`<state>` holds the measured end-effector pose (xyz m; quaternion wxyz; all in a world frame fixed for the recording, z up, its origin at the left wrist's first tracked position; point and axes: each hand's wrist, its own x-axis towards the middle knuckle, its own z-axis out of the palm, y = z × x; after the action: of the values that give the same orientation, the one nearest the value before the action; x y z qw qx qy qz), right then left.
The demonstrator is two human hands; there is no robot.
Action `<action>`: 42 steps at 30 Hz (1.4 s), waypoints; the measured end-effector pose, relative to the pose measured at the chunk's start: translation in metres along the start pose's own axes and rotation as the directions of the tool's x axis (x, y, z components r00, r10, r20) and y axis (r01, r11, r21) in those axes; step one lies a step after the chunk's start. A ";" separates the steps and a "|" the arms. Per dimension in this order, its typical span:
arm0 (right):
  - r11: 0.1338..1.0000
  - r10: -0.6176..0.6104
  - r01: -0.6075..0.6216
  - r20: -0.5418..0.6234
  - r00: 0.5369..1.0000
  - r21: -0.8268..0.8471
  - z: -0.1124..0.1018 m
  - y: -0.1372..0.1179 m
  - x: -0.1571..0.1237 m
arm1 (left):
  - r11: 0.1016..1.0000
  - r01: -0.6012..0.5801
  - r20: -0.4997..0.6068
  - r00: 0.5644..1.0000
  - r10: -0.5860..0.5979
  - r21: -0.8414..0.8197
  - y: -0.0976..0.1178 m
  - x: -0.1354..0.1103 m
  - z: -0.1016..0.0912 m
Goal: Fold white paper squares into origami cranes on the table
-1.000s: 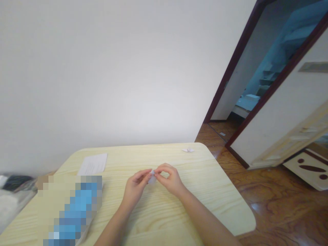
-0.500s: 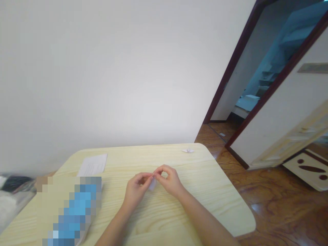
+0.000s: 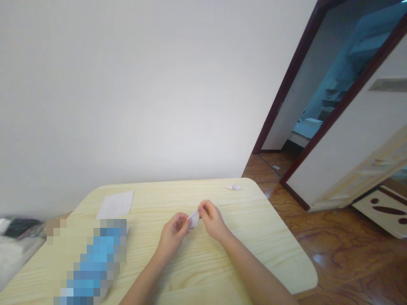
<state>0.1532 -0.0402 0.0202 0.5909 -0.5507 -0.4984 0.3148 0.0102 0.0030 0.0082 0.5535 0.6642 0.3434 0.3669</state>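
Note:
A small piece of folded white paper [image 3: 194, 219] is stretched between my two hands, a little above the table. My left hand [image 3: 174, 228] pinches its left edge between thumb and fingers. At the upper right corner, the fingertips of my right hand [image 3: 212, 218] are closed on the same paper. Its exact folds are too small to make out. Toward the back right of the table lies a small folded white paper piece [image 3: 233, 187] with pointed ends, apart from both hands.
The pale wood-grain table [image 3: 171, 197] stands against a white wall [image 3: 152, 93]. A printed sheet [image 3: 116, 204] lies at its back left, beside a pixelated blue area [image 3: 95, 258]. Right of the table are a wooden floor [image 3: 295, 228] and an open doorway [image 3: 305, 93].
My hands have moved apart, the right one slightly up and right. More of the white paper shows between them now. The folded piece at the back has stayed put.

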 end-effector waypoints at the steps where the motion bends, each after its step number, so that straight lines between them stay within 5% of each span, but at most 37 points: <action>1: 1.000 -0.004 0.004 0.003 1.000 0.015 0.001 0.000 -0.001 | 1.000 0.009 -0.007 1.000 -0.009 -0.029 0.000 0.000 0.001; 8: 0.996 -0.072 0.073 -0.026 0.997 0.051 0.002 0.001 -0.002 | 1.000 -0.018 -0.008 1.000 0.018 0.021 0.007 0.000 -0.001; 15: 0.995 -0.072 0.065 0.101 0.992 0.074 -0.001 -0.005 -0.005 | 0.966 -0.140 -0.126 0.977 0.170 0.216 0.005 -0.003 -0.005; 19: 0.998 -0.045 0.049 0.110 0.993 -0.033 0.000 -0.009 -0.006 | 0.946 -0.199 -0.056 0.974 0.220 0.255 0.006 -0.004 -0.005; 29: 0.994 0.073 -0.073 -0.004 0.997 -0.085 0.002 -0.008 -0.004 | 0.999 -0.025 -0.023 0.999 0.026 0.040 0.009 -0.003 -0.001; 37: 0.928 0.231 -0.290 0.251 0.940 0.232 0.006 0.003 -0.001 | 1.000 0.006 -0.170 0.985 -0.001 0.030 0.011 0.001 -0.006; 42: 0.947 0.241 -0.273 0.189 0.952 0.168 0.008 -0.003 -0.001 | 0.998 0.060 -0.177 0.982 -0.061 -0.011 0.011 -0.001 -0.005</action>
<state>0.1451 -0.0392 0.0216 0.5516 -0.5234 -0.4367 0.4807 0.0060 0.0034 0.0192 0.5333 0.6166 0.4104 0.4085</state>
